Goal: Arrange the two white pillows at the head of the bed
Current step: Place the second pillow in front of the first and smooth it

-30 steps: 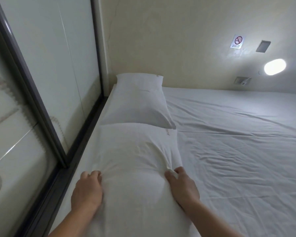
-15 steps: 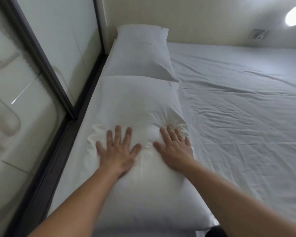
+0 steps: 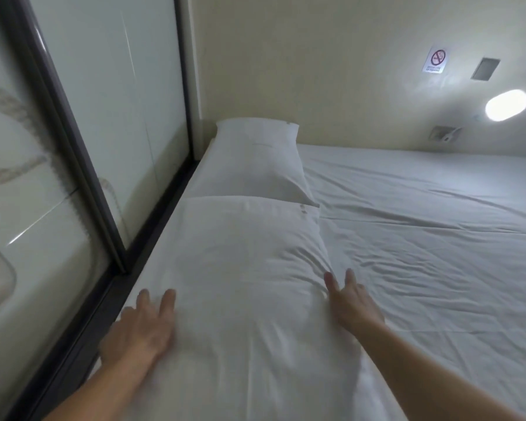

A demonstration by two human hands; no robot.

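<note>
Two white pillows lie end to end along the bed's left edge: the far pillow (image 3: 255, 159) touches the wall, the near pillow (image 3: 243, 268) overlaps it. The left hand (image 3: 140, 332) and right hand (image 3: 351, 302) press flat, fingers spread, on its sides.

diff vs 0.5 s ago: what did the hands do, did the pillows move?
Both hands slid apart from the top of the near pillow: left hand to its left edge, right hand to its right edge, fingers open, gripping nothing. Both pillows stayed put, far pillow against the wall.
</note>
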